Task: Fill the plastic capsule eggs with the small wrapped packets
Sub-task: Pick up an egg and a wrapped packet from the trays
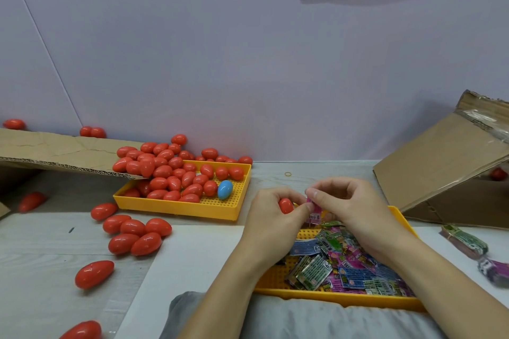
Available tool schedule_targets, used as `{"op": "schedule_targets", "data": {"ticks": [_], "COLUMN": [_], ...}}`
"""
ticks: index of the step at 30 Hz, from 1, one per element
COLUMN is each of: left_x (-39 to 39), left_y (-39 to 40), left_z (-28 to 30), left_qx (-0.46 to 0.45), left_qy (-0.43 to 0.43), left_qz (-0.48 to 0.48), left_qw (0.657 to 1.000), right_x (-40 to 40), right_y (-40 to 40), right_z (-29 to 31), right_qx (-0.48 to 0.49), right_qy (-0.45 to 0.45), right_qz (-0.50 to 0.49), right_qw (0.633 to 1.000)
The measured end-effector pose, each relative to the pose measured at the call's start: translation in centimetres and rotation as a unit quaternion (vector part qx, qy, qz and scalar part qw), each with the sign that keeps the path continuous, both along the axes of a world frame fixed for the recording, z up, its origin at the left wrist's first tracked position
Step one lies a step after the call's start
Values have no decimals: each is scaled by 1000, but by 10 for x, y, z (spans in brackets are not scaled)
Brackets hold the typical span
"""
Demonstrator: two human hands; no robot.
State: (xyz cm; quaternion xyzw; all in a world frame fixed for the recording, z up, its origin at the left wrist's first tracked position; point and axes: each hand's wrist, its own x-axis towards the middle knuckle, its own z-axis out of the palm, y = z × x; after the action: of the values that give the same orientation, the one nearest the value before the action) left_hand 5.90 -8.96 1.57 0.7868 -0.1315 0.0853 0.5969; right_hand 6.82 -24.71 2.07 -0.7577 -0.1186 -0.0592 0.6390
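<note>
My left hand (pixel 271 210) grips a red capsule egg (pixel 286 205) above the near yellow tray (pixel 338 300). My right hand (pixel 348 201) pinches a small pink wrapped packet (pixel 314 208) right beside the egg. The near tray holds several wrapped packets (pixel 336 264) in pink, green and blue. A second yellow tray (pixel 220 208) to the left is piled with red eggs (pixel 170 176) and one blue egg (pixel 225 189).
Loose red eggs (pixel 135 234) lie on the table at the left. A cardboard flap (pixel 55 151) overhangs the far tray. A tilted cardboard box (pixel 451 168) stands at the right. Banded packet bundles (pixel 465 242) lie at the far right. A rubber band (pixel 288 174) rests near the wall.
</note>
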Motion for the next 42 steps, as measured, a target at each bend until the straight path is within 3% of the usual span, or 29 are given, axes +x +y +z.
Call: {"op": "schedule_targets", "data": {"ticks": [6,19,25,28,33,42], "left_x": [-1,1,2,4,9,9], "left_y": [1,1,2,4,8,7], "left_z": [1,0,-3,-3,-1,-3], "left_qx": [-8,-46,1,-44,-201,-176], "left_qy": [-2,2,7,13,59,50], "left_qz": [-3,-1,-4,4,12,-22], "left_qw": [1000,999,1000,999,978,983], "right_x": [1,5,4,2,2,-4], "right_y": [0,-1,3,4,6,8], "right_z": [-2,-2,-1,-1,0,3], "right_qx": [5,123,138,135,140,130], "right_qy": [-1,24,34,31,49,85], "right_qz": [-19,-67,-54,-36,0,62], "right_qw": [1000,990,988,990,989,986]}}
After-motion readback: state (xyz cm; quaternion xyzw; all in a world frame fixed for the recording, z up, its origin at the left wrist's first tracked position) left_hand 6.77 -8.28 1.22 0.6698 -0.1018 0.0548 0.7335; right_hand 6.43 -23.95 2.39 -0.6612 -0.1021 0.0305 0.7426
